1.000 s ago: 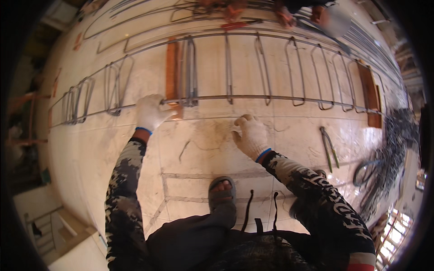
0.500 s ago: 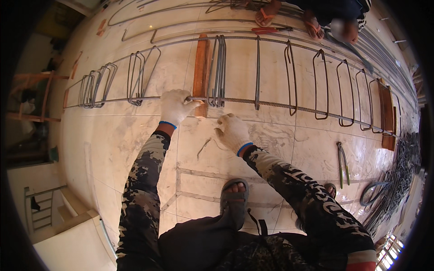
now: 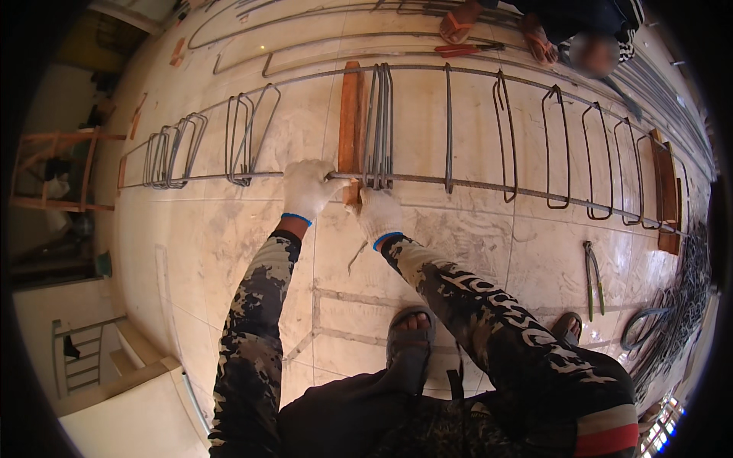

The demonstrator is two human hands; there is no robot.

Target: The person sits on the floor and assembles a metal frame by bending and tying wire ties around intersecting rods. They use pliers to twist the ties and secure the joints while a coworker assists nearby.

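Two long, dark steel bars (image 3: 421, 179) carry slim, bent rectangular hoops (image 3: 448, 130).

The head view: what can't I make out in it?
In the head view:
Left hand: how its fingers meet the near reinforcing bar, hidden by its knuckles.
Right hand: whether fingertips touch the wooden strip, blurred and overlapping.
Co-worker: most of the torso, cut off by the top edge.
Wire bundle: number of strands, too fine and tangled.
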